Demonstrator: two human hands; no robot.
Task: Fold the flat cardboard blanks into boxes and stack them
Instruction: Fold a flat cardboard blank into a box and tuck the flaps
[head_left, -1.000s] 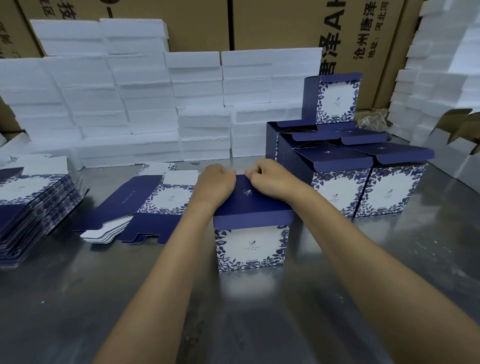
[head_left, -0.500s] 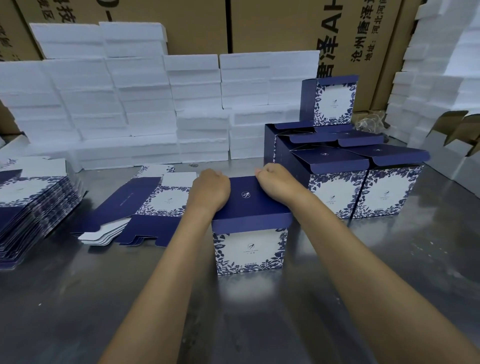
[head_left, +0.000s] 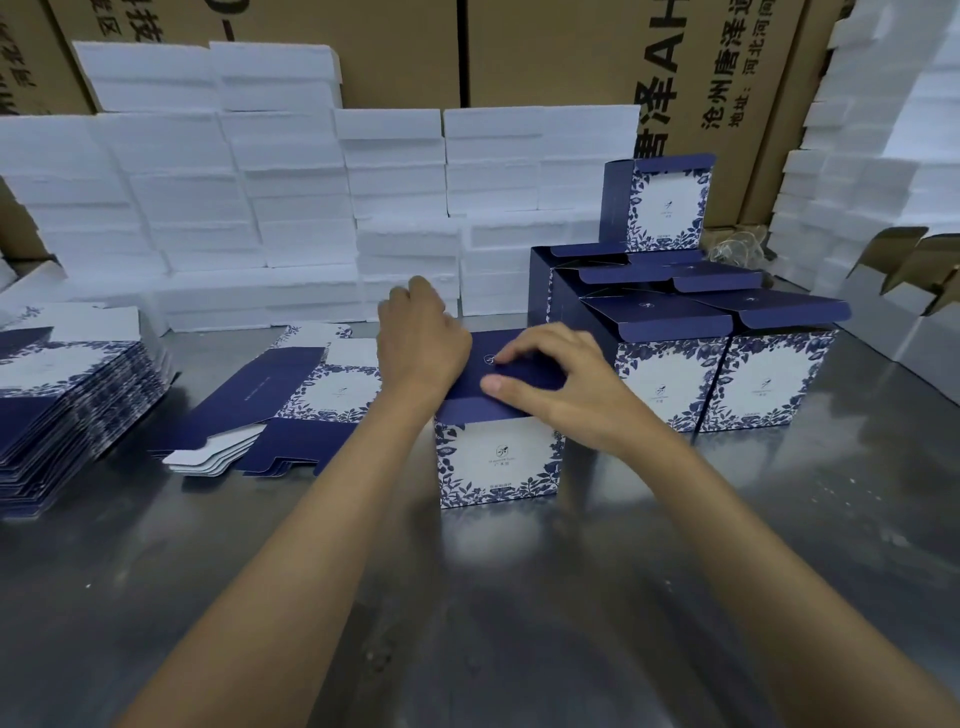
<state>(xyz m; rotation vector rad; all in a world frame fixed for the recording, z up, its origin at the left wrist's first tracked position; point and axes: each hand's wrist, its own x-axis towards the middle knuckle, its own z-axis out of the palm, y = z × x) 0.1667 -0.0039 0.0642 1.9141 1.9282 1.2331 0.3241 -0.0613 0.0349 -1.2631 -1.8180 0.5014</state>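
**Box Lid Closure: Current Hand and Workpiece Positions**

The folded box stands upright on the metal table, near centre, with its printed white-and-blue panel facing the camera. Its dark blue lid flap lies across the top.

The left hand rests on the far-left part of the lid, fingers curled downward over the far edge; what the fingertips contact cannot be determined. The right hand lies on the right part of the lid, fingers bent, with fingertips and thumb pressing on the flap surface.

A group of finished boxes stands just right of the workpiece, with one further box stacked on top at the far side. Loose flat blanks lie just left of the box. A taller stack of blanks sits at the left table edge. White foam blocks line the far side.
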